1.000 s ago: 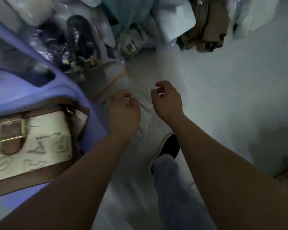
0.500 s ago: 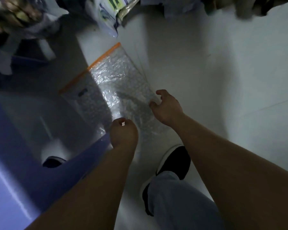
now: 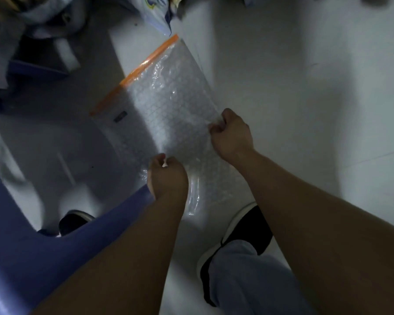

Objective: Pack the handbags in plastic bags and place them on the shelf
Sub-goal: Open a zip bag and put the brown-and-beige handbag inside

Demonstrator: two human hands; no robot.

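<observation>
A clear bubble-wrap plastic bag [image 3: 168, 103] with an orange strip along its far edge lies over the white floor. My left hand [image 3: 167, 176] pinches the bag's near left edge with curled fingers. My right hand [image 3: 232, 130] grips the bag's right edge in a fist. No handbag is in view.
A purple plastic stool or table [image 3: 39, 244] fills the lower left. My two dark shoes [image 3: 248, 230] stand on the white floor [image 3: 305, 87]. Piles of packed goods in plastic [image 3: 32, 26] crowd the top left, and a printed packet [image 3: 157, 12] lies at the top.
My view dropped from the stool and the beige handbag to the floor. Both hands reached the bubble bag; the right hand closed on its edge and the left pinched its near edge.
</observation>
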